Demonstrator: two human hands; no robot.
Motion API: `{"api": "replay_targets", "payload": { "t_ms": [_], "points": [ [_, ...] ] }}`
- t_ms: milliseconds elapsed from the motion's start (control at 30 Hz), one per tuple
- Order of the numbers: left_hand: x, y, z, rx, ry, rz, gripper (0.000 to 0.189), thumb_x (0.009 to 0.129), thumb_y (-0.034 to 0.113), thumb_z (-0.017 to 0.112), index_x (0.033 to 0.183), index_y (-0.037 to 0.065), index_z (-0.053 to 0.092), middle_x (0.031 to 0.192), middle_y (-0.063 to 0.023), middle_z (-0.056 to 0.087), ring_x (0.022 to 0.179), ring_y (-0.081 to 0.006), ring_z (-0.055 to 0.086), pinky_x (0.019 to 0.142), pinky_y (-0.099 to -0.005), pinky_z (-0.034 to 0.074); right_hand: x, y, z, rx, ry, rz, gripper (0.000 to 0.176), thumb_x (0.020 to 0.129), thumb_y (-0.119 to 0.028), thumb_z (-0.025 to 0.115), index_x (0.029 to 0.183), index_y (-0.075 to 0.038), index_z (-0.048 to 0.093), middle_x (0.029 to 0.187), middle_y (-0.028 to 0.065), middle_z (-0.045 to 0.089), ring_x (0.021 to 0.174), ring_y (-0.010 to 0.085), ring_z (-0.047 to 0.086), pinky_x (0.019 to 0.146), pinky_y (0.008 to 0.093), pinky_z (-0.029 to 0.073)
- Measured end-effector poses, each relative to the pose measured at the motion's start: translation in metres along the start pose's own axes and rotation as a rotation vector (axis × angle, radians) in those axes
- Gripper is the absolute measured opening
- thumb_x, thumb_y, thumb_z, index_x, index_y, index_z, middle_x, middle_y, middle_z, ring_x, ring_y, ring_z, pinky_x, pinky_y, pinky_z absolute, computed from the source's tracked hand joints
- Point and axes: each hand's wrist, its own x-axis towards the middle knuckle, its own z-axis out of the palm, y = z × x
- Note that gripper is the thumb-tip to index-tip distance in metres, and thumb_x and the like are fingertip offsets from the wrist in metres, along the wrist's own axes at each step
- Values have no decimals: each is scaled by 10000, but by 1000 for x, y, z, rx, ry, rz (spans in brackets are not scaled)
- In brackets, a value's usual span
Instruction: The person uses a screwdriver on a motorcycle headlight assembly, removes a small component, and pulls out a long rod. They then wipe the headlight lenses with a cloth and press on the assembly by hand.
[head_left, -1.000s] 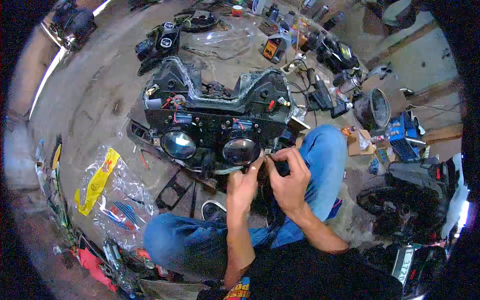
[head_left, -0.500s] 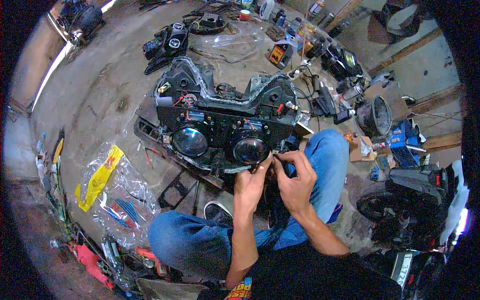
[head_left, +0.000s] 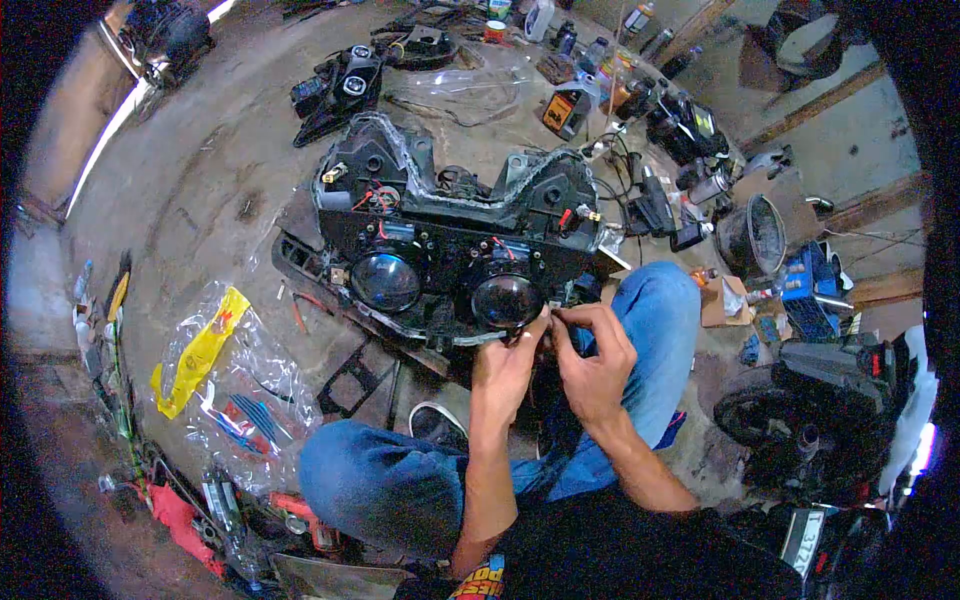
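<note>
A motorcycle headlight assembly (head_left: pixel 460 215) lies in front of my crossed legs, its black housing holding two round projector lenses. My left hand (head_left: pixel 503 375) is at its lower right edge, just below the right lens (head_left: pixel 506 300), with thumb and fingers pinched. Close beside it, my right hand (head_left: pixel 597 362) has its thumb and index finger bent together in a pinch at the same corner. What lies between the fingertips of either hand is too small and covered to make out. Red wires (head_left: pixel 380 197) show behind the left lens.
A clear plastic bag with a yellow label (head_left: pixel 205 350) lies at the left. Several bottles, including an oil bottle (head_left: pixel 566 110), stand at the back right. A bucket (head_left: pixel 752 235), a blue crate (head_left: pixel 808 290) and a motorcycle (head_left: pixel 810 400) are on the right. Another lamp unit (head_left: pixel 345 90) lies behind.
The view has shifted very slightly. Both hands stay pinched at the lower right corner of the headlight assembly, with hardly any movement of the fingers.
</note>
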Motion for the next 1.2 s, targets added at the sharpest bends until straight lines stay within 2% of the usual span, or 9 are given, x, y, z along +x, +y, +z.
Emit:
{"api": "replay_targets", "payload": {
  "t_ms": [100, 200, 300, 433, 633, 733, 833, 1033, 1200],
  "points": [
    [-1, 1, 3, -96, 8, 97, 458, 925, 533, 742, 972, 78, 745, 714, 63, 505, 633, -97, 447, 559, -289, 366, 2, -1, 1, -4, 2, 19, 181, 831, 6, 785, 991, -11, 701, 947, 123, 709, 857, 287, 702, 775, 371, 559],
    [-8, 13, -2, 26, -5, 17, 450, 925, 523, 743, 964, 75, 757, 724, 58, 535, 643, -94, 457, 563, -293, 368, 4, -10, 1, 7, 36, 36, 177, 831, 6, 787, 983, -11, 697, 929, 123, 706, 844, 288, 699, 771, 371, 558],
    [0, -1, 4, -128, 0, 158, 442, 926, 520, 740, 951, 79, 757, 744, 50, 572, 640, -89, 456, 563, -298, 360, 4, -8, 2, -14, 33, -19, 176, 830, 5, 789, 978, -13, 695, 922, 122, 704, 836, 288, 697, 770, 370, 557],
    [-1, 4, 1, -73, -36, 116, 446, 932, 515, 735, 1022, 79, 763, 787, 51, 615, 654, -83, 466, 580, -281, 371, 3, -3, 3, -6, 45, -37, 148, 839, 40, 782, 958, 11, 700, 907, 125, 701, 804, 242, 687, 746, 335, 540],
    [6, -9, 4, -132, -48, 217, 399, 983, 454, 700, 1073, 70, 759, 834, 50, 628, 716, -82, 495, 641, -279, 410, 5, -9, 4, 29, 56, 33, 169, 821, 22, 791, 951, -11, 689, 925, 126, 704, 834, 290, 694, 765, 370, 553],
    [0, -3, 0, -89, -62, 206, 384, 1001, 426, 686, 1086, 58, 756, 891, 42, 652, 774, -86, 525, 697, -278, 437, 6, -7, 1, -18, 22, -84, 160, 824, 23, 792, 932, -5, 677, 921, 130, 702, 834, 288, 693, 763, 362, 551],
    [1, -1, -3, -36, -94, 101, 404, 999, 433, 689, 1101, 47, 753, 940, 30, 677, 819, -92, 555, 732, -277, 453, 2, -4, 2, -26, 12, 5, 154, 827, 24, 790, 925, -3, 673, 931, 132, 702, 837, 284, 693, 764, 357, 551],
    [3, -6, 1, -72, -54, 189, 389, 1002, 415, 695, 1099, 42, 747, 916, 31, 670, 800, -93, 543, 729, -284, 452, 4, -8, 4, -13, 25, 22, 154, 833, 20, 786, 935, -3, 672, 933, 130, 701, 844, 287, 694, 765, 362, 550],
    [3, -4, 0, -111, -86, 157, 377, 1005, 407, 693, 1069, 40, 749, 920, 16, 682, 831, -108, 564, 777, -304, 470, 3, 1, 2, -22, 7, -38, 171, 830, 21, 781, 969, -6, 685, 924, 127, 696, 855, 289, 691, 779, 367, 548]
  ]
}}
